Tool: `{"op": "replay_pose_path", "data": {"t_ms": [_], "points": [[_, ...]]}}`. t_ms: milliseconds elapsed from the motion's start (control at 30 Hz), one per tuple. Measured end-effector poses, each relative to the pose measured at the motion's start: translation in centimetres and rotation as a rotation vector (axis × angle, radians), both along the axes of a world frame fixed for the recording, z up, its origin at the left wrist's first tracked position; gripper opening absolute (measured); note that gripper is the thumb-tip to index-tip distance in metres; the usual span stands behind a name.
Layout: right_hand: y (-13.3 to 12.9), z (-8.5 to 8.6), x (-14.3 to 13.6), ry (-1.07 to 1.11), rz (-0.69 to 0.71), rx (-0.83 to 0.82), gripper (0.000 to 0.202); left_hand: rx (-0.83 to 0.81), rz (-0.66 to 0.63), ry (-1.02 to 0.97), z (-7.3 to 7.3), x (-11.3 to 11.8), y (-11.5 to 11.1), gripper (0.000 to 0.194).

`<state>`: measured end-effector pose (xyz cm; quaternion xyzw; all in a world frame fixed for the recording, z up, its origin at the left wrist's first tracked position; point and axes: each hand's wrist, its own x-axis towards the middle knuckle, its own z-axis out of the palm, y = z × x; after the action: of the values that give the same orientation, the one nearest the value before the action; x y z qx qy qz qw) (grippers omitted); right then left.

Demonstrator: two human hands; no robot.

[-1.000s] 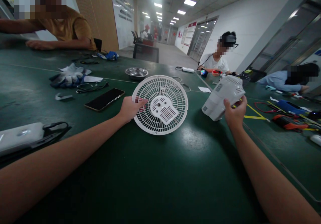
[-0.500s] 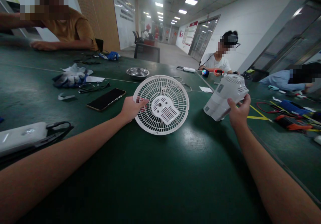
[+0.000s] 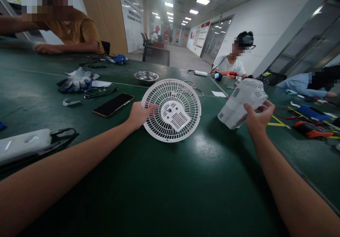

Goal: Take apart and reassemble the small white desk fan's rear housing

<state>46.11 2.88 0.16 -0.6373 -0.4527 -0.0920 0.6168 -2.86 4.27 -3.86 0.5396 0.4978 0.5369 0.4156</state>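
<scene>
Holding the round white grille (image 3: 173, 114) by its left rim, the left hand (image 3: 138, 115) has a narrow grip, thumb in front, which probably leaves the central plate (image 3: 178, 119) uncovered. To the right of the grille, the right hand (image 3: 257, 119) has a wider grip around the tilted white housing (image 3: 242, 102), perhaps for steadying it. A gap separates both parts, giving their edges room. On the worktop (image 3: 159, 187), a phone (image 3: 113, 105) lies left of the grille, a metal bowl (image 3: 146, 76) behind it.

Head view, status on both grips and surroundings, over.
Left grip holding round white grille by its edge. Right grip touching tilted white housing. Phone lying near left grip; metal bowl behind grille.
</scene>
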Motion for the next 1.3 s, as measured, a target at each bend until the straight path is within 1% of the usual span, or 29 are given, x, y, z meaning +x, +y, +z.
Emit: {"op": "replay_pose_path", "data": {"t_ms": [133,233,300,367,433,533,567,633,700,767,833,900,967,1000,1033,1067,1133,1167,1200,1233,1267,1300], "points": [[0.0,0.1,0.0,-0.051,0.092,0.063,0.065,0.008,-0.021,-0.016,0.1,0.0,-0.1,0.019],[-0.5,0.7,-0.4,-0.123,0.085,0.129,0.069,-0.004,-0.017,-0.021,0.2,0.1,-0.2,0.019],[-1.2,1.1,-1.5,-0.198,0.048,0.183,0.074,-0.011,-0.006,-0.017,0.2,0.2,-0.2,0.02],[-2.0,1.3,-3.5,-0.253,0.056,0.182,0.08,-0.006,-0.005,-0.015,0.2,0.2,-0.1,0.02],[-2.7,0.9,-6.2,-0.255,0.173,0.097,0.084,-0.004,-0.01,-0.014,0.0,0.1,0.0,0.021],[-3.1,-0.6,-10.2,-0.243,0.305,-0.142,0.079,-0.006,-0.012,-0.021,-0.1,0.1,0.2,0.021],[-3.0,-1.2,-11.2,-0.228,0.324,-0.213,0.079,-0.004,-0.012,-0.025,-0.2,0.1,0.3,0.021],[-2.7,-2.4,-12.4,-0.195,0.314,-0.35,0.079,0.001,-0.016,-0.038,-0.2,0.1,0.2,0.021],[-2.2,-3.3,-12.8,-0.157,0.304,-0.486,0.08,-0.002,-0.024,-0.048,-0.1,0.1,0.1,0.02],[-1.8,-3.8,-12.7,-0.155,0.3,-0.609,0.081,-0.011,-0.03,-0.05,0.0,0.1,0.0,0.019],[-1.7,-4.1,-12.6,-0.226,0.265,-0.707,0.081,-0.016,-0.037,-0.036,0.2,0.0,-0.1,0.019],[-1.7,-4.3,-12.7,-0.335,0.197,-0.782,0.08,-0.011,-0.038,-0.017,0.2,0.0,-0.2,0.019],[-1.8,-4.3,-12.9,-0.406,0.142,-0.825,0.079,0.003,-0.042,-0.009,0.2,-0.1,-0.1,0.019],[-2.0,-4.2,-13.1,-0.421,0.128,-0.82,0.079,0.008,-0.036,-0.01,0.1,-0.1,-0.1,0.018],[-2.1,-4.0,-13.2,-0.428,0.127,-0.786,0.079,0.01,-0.031,-0.015,0.0,-0.1,0.0,0.018],[-2.4,-3.7,-13.4,-0.434,0.142,-0.718,0.079,0.012,-0.026,-0.021,-0.1,0.0,0.1,0.017],[-3.0,-3.0,-13.9,-0.424,0.228,-0.511,0.073,0.023,-0.021,-0.029,-0.2,0.0,0.2,0.018],[-3.4,-2.6,-14.4,-0.38,0.307,-0.41,0.068,0.038,-0.014,-0.025,-0.2,0.0,0.1,0.019],[-4.0,-2.3,-15.1,-0.296,0.414,-0.344,0.061,0.062,-0.007,-0.012,-0.2,0.0,0.1,0.019],[-4.6,-2.0,-16.0,-0.166,0.535,-0.317,0.055,0.095,0.003,0.007,-0.1,0.0,-0.1,0.02],[-5.2,-1.9,-17.0,0.016,0.683,-0.349,0.049,0.135,0.019,0.029,0.0,0.0,-0.2,0.019],[-5.9,-1.9,-18.1,0.223,0.842,-0.421,0.047,0.179,0.036,0.052,0.2,0.1,-0.5,0.019]]}}
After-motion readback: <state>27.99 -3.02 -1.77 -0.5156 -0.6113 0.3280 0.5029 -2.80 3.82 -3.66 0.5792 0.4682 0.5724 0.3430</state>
